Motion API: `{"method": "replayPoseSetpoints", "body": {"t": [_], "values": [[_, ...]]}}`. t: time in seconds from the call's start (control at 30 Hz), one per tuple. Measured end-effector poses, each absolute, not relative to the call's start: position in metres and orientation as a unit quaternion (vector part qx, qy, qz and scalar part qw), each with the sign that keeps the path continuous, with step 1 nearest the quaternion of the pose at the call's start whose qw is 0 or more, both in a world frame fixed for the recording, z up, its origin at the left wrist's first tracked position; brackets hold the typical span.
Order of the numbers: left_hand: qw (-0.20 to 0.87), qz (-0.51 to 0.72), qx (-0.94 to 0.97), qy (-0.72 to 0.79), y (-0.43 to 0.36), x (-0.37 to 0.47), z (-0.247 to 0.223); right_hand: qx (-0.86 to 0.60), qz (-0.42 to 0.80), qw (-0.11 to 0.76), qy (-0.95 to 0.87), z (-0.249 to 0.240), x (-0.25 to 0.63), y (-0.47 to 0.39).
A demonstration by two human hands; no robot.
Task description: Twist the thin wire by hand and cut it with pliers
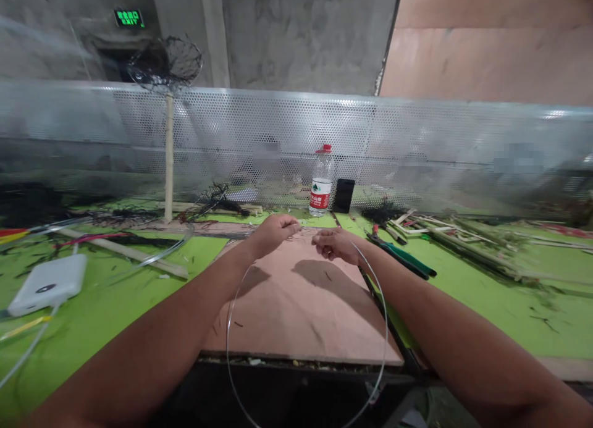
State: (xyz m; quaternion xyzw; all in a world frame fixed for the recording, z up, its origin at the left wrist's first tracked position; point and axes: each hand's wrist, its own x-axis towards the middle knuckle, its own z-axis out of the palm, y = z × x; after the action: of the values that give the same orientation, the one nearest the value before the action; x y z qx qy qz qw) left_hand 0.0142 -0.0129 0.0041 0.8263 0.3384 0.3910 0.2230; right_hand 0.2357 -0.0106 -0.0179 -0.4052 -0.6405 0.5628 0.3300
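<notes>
A thin, shiny wire [385,320] bends into a wide loop that hangs toward me, past the near edge of the pinkish wooden board [296,317]. Over the far part of the board, my left hand [277,233] is closed in a pinch at one side of the loop. Close to its right, my right hand [337,244] has its fingers curled closed at the other side. A small gap separates the two hands. My fingers hide the wire's ends, and both hands cast shadows on the board.
Beyond my hands stand a water bottle [320,184] and a black phone [343,196]. Green-handled pliers [405,258] and bamboo strips [467,246] lie right. Left are a white power bank [49,284], a wooden stick [125,253] and an upright pole [169,159] with a dark wire tangle.
</notes>
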Motion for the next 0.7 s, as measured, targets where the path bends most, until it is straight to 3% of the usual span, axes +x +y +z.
{"method": "replayPoseSetpoints", "body": {"t": [0.2,0.33,0.53,0.7], "values": [[0.187,0.379,0.848,0.320,-0.016,0.016,0.006,-0.197,0.690,0.308,-0.625,-0.023,0.213,-0.028],[0.162,0.372,0.855,0.323,-0.018,0.018,0.006,-0.192,0.719,0.282,-0.605,-0.024,0.206,-0.031],[0.155,0.359,0.857,0.335,-0.018,0.016,0.008,-0.214,0.683,0.368,-0.593,-0.023,0.207,-0.030],[0.146,0.365,0.851,0.348,-0.016,0.014,0.008,-0.211,0.709,0.336,-0.583,-0.024,0.206,-0.031]]}}
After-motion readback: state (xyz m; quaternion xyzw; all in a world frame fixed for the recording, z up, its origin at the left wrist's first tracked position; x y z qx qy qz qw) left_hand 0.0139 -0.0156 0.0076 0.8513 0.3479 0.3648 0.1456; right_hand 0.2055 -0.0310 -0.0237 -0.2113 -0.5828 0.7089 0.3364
